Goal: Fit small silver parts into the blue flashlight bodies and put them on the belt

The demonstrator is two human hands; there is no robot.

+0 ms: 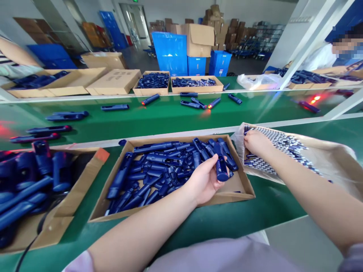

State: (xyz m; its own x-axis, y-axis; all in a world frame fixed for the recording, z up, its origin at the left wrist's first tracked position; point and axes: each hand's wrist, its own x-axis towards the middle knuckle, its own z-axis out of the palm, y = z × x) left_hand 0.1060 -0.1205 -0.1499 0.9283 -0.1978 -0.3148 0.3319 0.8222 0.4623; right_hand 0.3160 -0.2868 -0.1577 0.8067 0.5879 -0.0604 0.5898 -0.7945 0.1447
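1. The left hand (208, 180) is closed around one blue casing (221, 168), which it holds over the right side of the middle box (241, 195).
2. The right hand (257, 143) has its fingers drawn narrow at the left end of the tray of metal pins (326, 151); I cannot tell whether they grip one.
3. The middle box has dozens of overlapping blue casings, too many to count, with bare cardboard at its near right corner.
4. To the left, one more box (64, 211) of larger-looking blue parts has a black cable (42, 223) across it.
5. Green tabletop (198, 223) shows between the middle box and the person's body, and in narrow gaps beside the box.
6. Beyond a pale rail (170, 133), the green belt (136, 122) carries perhaps a dozen blue casings, several with red glints; blur hinders the count.
7. Past it stand two small boxes of parts side by side, beside one closed carton (115, 81).
8. A slanted white post (303, 45) stands at right; one person is behind it, another's arm (17, 53) at far left.
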